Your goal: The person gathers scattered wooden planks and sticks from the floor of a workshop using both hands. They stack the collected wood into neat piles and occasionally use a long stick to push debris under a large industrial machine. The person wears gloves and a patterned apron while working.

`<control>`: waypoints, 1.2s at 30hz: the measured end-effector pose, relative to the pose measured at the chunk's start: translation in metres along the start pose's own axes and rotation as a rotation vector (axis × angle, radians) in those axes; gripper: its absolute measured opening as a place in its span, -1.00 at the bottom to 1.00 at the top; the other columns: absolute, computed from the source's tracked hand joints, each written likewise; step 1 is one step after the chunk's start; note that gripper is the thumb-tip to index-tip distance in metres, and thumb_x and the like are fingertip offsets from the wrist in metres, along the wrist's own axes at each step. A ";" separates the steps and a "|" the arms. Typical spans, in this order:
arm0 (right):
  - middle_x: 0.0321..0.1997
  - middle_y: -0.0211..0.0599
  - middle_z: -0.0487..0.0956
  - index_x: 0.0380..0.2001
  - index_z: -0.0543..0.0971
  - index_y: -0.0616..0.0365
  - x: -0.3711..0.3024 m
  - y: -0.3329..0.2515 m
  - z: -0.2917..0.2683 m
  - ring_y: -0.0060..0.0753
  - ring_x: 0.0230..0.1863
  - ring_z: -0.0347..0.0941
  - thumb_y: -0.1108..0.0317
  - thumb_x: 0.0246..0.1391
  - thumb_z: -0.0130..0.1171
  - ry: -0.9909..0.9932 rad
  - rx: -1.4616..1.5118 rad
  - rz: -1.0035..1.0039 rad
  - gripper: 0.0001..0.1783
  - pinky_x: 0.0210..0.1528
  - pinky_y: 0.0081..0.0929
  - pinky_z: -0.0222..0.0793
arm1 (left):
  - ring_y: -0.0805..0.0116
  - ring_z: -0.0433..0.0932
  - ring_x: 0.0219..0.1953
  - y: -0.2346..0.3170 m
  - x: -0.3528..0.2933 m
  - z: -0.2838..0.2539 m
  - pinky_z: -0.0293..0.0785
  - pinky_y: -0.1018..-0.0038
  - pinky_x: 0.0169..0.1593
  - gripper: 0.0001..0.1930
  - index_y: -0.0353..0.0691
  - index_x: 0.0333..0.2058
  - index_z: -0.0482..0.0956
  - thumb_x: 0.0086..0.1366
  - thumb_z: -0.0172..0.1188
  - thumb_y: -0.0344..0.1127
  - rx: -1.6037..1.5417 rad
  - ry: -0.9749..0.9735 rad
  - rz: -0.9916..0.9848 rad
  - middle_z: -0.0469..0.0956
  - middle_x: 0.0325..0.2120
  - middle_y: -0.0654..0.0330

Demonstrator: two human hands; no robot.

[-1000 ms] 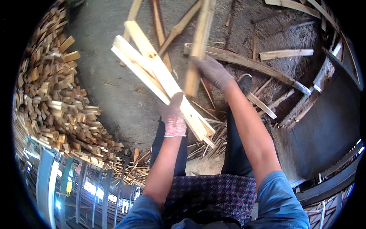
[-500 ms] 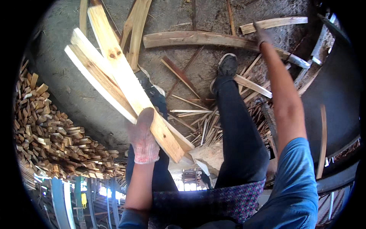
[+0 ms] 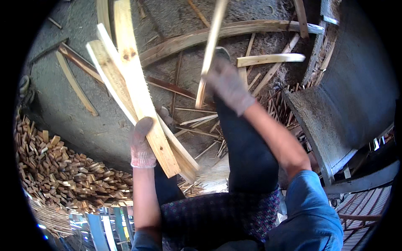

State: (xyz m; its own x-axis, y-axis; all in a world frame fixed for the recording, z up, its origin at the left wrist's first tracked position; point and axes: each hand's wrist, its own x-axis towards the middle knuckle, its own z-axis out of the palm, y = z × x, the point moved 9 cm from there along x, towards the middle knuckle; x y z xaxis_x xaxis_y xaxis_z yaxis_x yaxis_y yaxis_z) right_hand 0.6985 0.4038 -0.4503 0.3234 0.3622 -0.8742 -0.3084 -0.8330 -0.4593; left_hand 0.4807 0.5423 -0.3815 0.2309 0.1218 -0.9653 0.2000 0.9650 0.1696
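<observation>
My left hand (image 3: 142,144), in a pale knit glove, grips a bundle of flat pale wooden slats (image 3: 132,90) that slant up and to the left above the ground. My right hand (image 3: 228,85), in a grey glove and blurred, holds a single thin wooden strip (image 3: 210,48) that points up toward the top of the view. The strip is to the right of the bundle and apart from it. My dark trouser legs and a shoe lie below both hands.
A heap of short wood offcuts (image 3: 58,167) fills the lower left. Long curved planks (image 3: 226,33) and loose strips litter the grey dirt ground. A grey metal machine housing (image 3: 335,108) stands at the right, with splinters at its base.
My right hand came back from the far right, now holding a thin strip lifted toward the bundle. The slat bundle in my left hand has swung more upright.
</observation>
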 end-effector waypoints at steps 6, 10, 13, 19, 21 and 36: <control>-0.11 0.08 0.66 -0.04 0.60 0.28 -0.095 0.000 0.083 -0.09 -0.10 0.63 -0.10 0.13 0.07 -0.802 -0.128 -0.127 -0.37 0.01 -0.30 0.50 | 0.06 0.64 -0.09 -0.040 0.017 0.039 0.67 0.25 0.04 -0.21 -0.43 0.19 0.30 0.09 0.37 -0.06 -0.204 -0.289 -0.167 0.54 -0.06 -0.09; -0.33 -0.09 0.70 -0.27 0.66 0.25 -0.067 0.040 0.050 -0.25 -0.32 0.67 -0.06 0.25 0.03 -0.825 0.114 0.205 -0.47 -0.26 -0.39 0.59 | 0.08 0.67 -0.16 -0.050 0.021 0.000 0.71 0.24 -0.05 -0.28 -0.37 0.10 0.41 0.07 0.39 -0.03 -0.020 0.024 -0.186 0.59 -0.15 -0.08; -0.26 -0.04 0.68 -0.27 0.61 0.31 0.004 0.140 -0.055 -0.21 -0.34 0.65 -0.01 0.25 0.09 0.031 0.467 0.443 -0.51 -0.30 -0.32 0.57 | 0.09 0.68 -0.21 -0.055 0.021 -0.001 0.73 0.23 -0.10 -0.32 -0.37 0.09 0.42 0.09 0.38 -0.06 -0.035 0.093 -0.168 0.59 -0.18 -0.09; -0.27 -0.09 0.59 -0.06 0.56 0.26 0.101 0.326 -0.191 -0.18 -0.34 0.60 -0.16 0.18 0.22 0.601 0.357 0.586 -0.38 -0.26 -0.25 0.62 | 0.16 0.68 -0.20 -0.047 0.019 0.014 0.70 0.32 -0.10 -0.44 -0.44 0.04 0.45 0.15 0.35 -0.19 0.085 0.111 -0.169 0.60 -0.20 -0.03; -0.20 -0.05 0.59 0.01 0.55 0.26 0.112 0.346 -0.194 -0.12 -0.30 0.62 -0.11 0.17 0.25 0.649 0.509 0.635 -0.38 -0.27 -0.15 0.64 | 0.17 0.67 -0.20 -0.049 0.022 0.023 0.70 0.33 -0.11 -0.44 -0.45 0.02 0.45 0.14 0.34 -0.19 0.103 0.100 -0.199 0.58 -0.20 -0.03; -0.14 0.23 0.60 0.16 0.35 0.25 -0.097 0.367 -0.100 0.25 0.00 0.53 0.10 -0.06 0.33 0.508 -0.387 0.458 -0.24 0.07 0.01 0.46 | 0.17 0.65 -0.21 -0.049 0.027 0.014 0.68 0.28 -0.12 -0.46 -0.45 -0.02 0.48 0.11 0.38 -0.22 0.253 0.208 -0.166 0.58 -0.26 -0.01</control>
State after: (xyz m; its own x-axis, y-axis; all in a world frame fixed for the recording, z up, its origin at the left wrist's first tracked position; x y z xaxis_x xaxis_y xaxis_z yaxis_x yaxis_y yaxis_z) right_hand 0.6438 0.0214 -0.5185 0.6373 -0.2103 -0.7413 -0.2063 -0.9735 0.0988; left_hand 0.4903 0.4949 -0.4129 -0.0176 0.0377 -0.9991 0.4537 0.8908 0.0256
